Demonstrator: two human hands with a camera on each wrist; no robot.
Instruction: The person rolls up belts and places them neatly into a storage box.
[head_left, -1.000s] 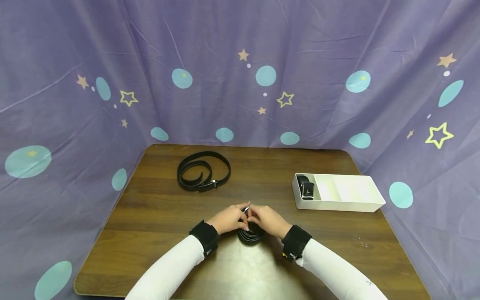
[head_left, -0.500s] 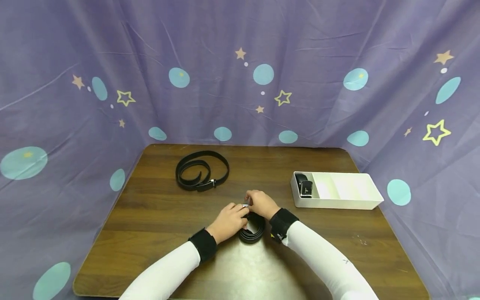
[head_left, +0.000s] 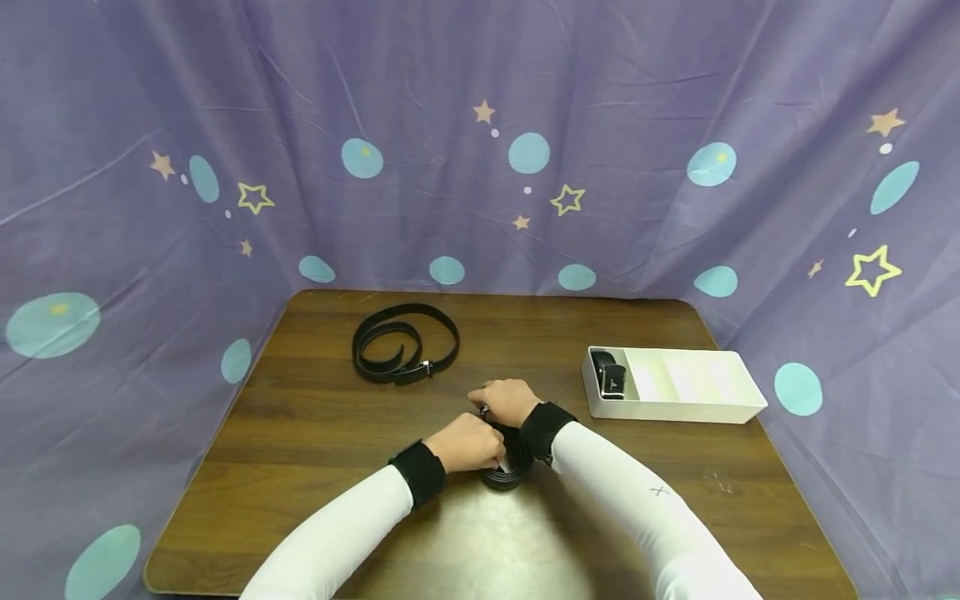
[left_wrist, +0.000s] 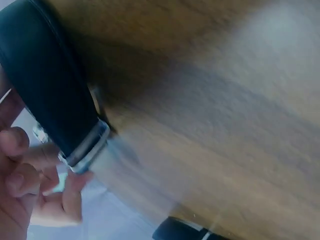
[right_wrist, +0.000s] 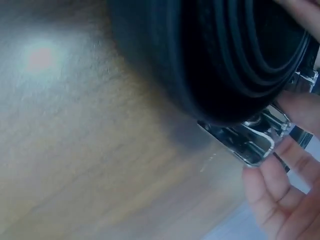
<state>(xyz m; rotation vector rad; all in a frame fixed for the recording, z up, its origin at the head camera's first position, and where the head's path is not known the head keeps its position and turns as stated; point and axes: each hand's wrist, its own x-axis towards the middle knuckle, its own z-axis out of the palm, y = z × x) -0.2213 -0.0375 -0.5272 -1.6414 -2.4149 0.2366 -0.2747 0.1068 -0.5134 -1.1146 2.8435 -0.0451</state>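
A black leather belt (head_left: 504,477) stands coiled on the table, several turns deep, with my hands at its far side. My right hand (head_left: 506,402) holds the belt's silver buckle; the right wrist view shows fingertips on the metal buckle (right_wrist: 250,142) under the coil (right_wrist: 240,65). My left hand (head_left: 468,443) lies against the coil's left side, its fingers curled onto the strap, partly hidden from the head view. In the left wrist view the strap (left_wrist: 50,75) runs down to a metal loop beside the fingers (left_wrist: 22,180).
Another black belt (head_left: 408,310), loosely coiled with its buckle, lies at the back left. At the right stands a white divided box (head_left: 675,411); a rolled belt (head_left: 611,379) sits in its leftmost compartment. A purple curtain (head_left: 450,167) surrounds the wooden table (head_left: 300,467).
My right hand has shifted leftward and away from me, over the buckle's far side. My left fingers have curled in closer on the coil, which stays in about the same place.
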